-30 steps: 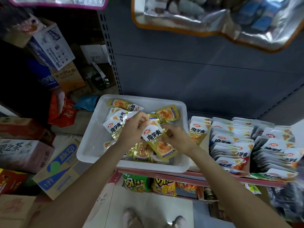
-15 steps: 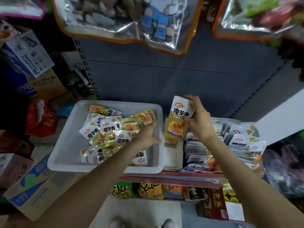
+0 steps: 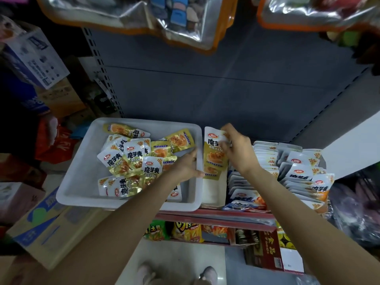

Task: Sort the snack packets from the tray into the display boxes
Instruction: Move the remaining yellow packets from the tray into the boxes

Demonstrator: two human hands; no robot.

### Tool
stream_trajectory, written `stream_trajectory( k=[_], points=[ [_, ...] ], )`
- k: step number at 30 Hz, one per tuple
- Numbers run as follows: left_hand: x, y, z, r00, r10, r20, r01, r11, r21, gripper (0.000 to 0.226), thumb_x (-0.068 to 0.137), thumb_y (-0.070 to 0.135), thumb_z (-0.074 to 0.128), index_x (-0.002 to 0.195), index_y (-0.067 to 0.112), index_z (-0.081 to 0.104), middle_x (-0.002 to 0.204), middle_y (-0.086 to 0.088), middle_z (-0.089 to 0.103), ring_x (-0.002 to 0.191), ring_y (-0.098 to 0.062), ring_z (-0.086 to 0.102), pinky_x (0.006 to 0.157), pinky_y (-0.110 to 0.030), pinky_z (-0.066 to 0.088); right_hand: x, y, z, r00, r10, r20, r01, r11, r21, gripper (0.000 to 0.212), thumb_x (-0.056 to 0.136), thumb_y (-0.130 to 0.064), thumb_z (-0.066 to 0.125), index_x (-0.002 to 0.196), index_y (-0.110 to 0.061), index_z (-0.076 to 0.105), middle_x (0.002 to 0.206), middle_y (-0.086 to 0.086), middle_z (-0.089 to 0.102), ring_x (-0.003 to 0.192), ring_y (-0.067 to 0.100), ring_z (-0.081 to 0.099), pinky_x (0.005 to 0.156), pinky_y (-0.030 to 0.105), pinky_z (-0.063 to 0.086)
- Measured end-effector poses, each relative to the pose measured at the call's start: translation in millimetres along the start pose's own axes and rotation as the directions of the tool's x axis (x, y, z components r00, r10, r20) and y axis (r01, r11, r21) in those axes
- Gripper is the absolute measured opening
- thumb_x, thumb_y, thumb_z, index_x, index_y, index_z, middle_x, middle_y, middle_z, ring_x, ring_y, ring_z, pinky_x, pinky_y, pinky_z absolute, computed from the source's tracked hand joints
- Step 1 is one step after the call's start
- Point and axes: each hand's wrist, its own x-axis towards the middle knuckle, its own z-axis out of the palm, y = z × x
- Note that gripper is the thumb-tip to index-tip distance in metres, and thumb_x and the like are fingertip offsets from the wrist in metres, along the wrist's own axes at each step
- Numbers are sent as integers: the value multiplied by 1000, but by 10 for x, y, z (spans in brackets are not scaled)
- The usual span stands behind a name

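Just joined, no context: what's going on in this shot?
A person is restocking snacks. The right hand holds gold-and-white packets upright in the nearly empty display box beside the white tray. The left hand rests open at the tray's right wall. Many loose packets remain in the tray.

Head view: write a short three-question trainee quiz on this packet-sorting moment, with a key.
1. True or false: the right hand holds a gold packet over the display box beside the white tray.
2. Where is the left hand? A) on the floor cartons B) at the tray's right wall C) on the lower shelf
3. Fill in: loose packets still lie in the ____.

Key: 1 true; 2 B; 3 tray
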Motion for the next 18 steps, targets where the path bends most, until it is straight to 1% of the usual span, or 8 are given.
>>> stream_trajectory(
  k=[1, 3, 5, 8, 11, 14, 16, 18],
  points=[
    [-2, 8, -1, 1000, -2, 4, 2, 1000, -1, 99, 78, 3, 71, 151, 19, 6, 154, -4, 26, 139, -18, 29, 107, -30, 31, 4, 38, 24, 999, 24, 27, -23, 999, -47, 15, 90, -2, 51, 105, -4, 50, 90, 8, 57, 80, 23, 55, 60, 26, 34],
    [-8, 27, 0, 1000, -3, 9, 3, 1000, -6, 97, 80, 0, 69, 151, 16, 6, 155, -5, 24, 139, -18, 29, 106, -27, 31, 13, 114, 77, 992, 57, 108, -28, 966, -256, 18, 88, -1, 52, 106, -4, 55, 100, 11, 56, 93, 28, 55, 65, 26, 33],
    [-25, 48, -7, 1000, 2, 10, -2, 1000, -1, 96, 80, -1, 68, 151, 14, 6, 156, -4, 20, 140, -18, 28, 105, -25, 31, -3, 153, 130, 981, 77, 177, 19, 874, -486, 27, 88, -2, 51, 112, -10, 60, 117, 10, 52, 109, 27, 49, 77, 29, 39],
    [-54, 64, -14, 1000, 3, 15, -4, 1000, 14, 96, 81, 3, 69, 151, 16, 5, 156, -4, 19, 140, -18, 28, 106, -26, 31, -23, 153, 183, 987, 34, 158, 70, 788, -611, 31, 88, -7, 52, 118, -14, 59, 123, 7, 51, 115, 26, 45, 89, 34, 39],
    [-86, 65, -17, 1000, 16, 5, -16, 999, 28, 95, 81, 6, 69, 151, 17, 5, 155, -6, 24, 139, -19, 30, 107, -28, 31, -13, 127, 221, 992, 22, 126, 66, 756, -651, 32, 88, -7, 54, 119, -13, 58, 122, 8, 51, 115, 27, 45, 91, 36, 39],
    [-143, 21, -10, 998, 68, -17, -67, 996, 56, 86, 86, 11, 66, 151, 18, 10, 144, -8, 43, 131, -19, 42, 95, -19, 35, -58, 32, 269, 998, -7, 67, 46, 794, -607, 32, 77, -4, 68, 108, -11, 64, 106, 10, 57, 102, 31, 53, 80, 38, 45],
    [-205, -86, -34, 990, 99, -103, -87, 990, 114, 72, 91, 14, 60, 150, 13, 19, 132, -10, 55, 119, -20, 53, 83, -17, 38, -126, -54, 339, 996, -66, 61, 89, 854, -513, 33, 65, 0, 77, 96, -9, 68, 94, 11, 59, 88, 33, 57, 67, 39, 50],
    [-279, -266, -109, 968, 113, -223, -74, 981, 177, 54, 92, 16, 57, 141, 6, 37, 125, -11, 61, 110, -22, 59, 81, -23, 42, -198, -201, 438, 988, -96, 117, 136, 904, -405, 32, 71, -2, 73, 102, -8, 67, 101, 12, 58, 93, 32, 56, 69, 40, 52]
  ],
)
